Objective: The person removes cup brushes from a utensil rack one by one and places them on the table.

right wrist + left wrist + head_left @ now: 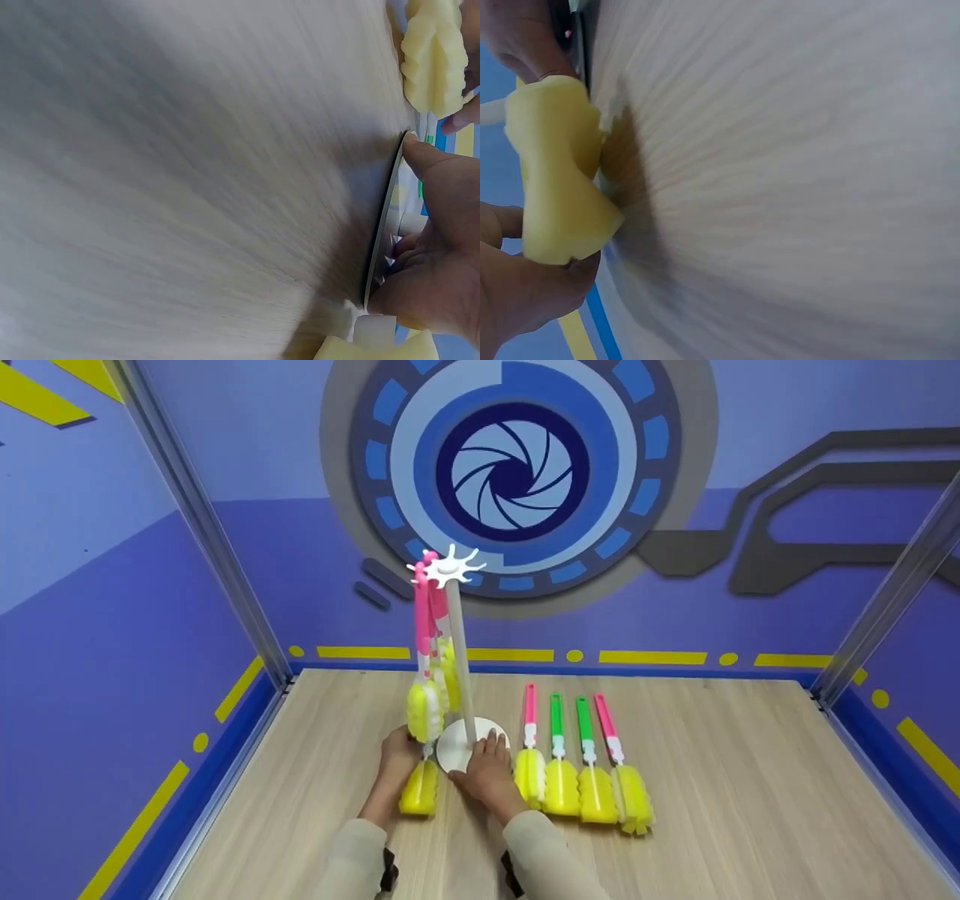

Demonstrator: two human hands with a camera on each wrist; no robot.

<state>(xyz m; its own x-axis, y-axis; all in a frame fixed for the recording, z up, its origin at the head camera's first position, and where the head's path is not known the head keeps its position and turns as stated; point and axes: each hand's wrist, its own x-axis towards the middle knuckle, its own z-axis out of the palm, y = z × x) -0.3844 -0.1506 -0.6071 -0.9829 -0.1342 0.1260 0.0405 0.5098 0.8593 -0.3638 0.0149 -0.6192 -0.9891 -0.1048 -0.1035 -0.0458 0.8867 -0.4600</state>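
Observation:
A white rack with hooked arms at its top (448, 568) stands left of centre on the table. My right hand (491, 772) rests on its round base (454, 746), fingers spread beside the pole and thumb at the rim (411, 139). Several pink-handled sponge brushes (425, 709) hang from the rack's left side. Below them another yellow sponge brush (418, 789) lies low over the table, its sponge toward me. My left hand (397, 757) holds this brush near its neck, thumb and finger close to the sponge end (562, 232); the hanging brushes partly cover the hand and hide the handle.
Right of the base, sponge brushes with pink (530, 705) and green handles (556, 716) lie in a row, yellow sponges toward me. A patterned blue-purple wall (360, 622) rises behind the table (720, 810), and metal posts (225, 562) stand at its far corners.

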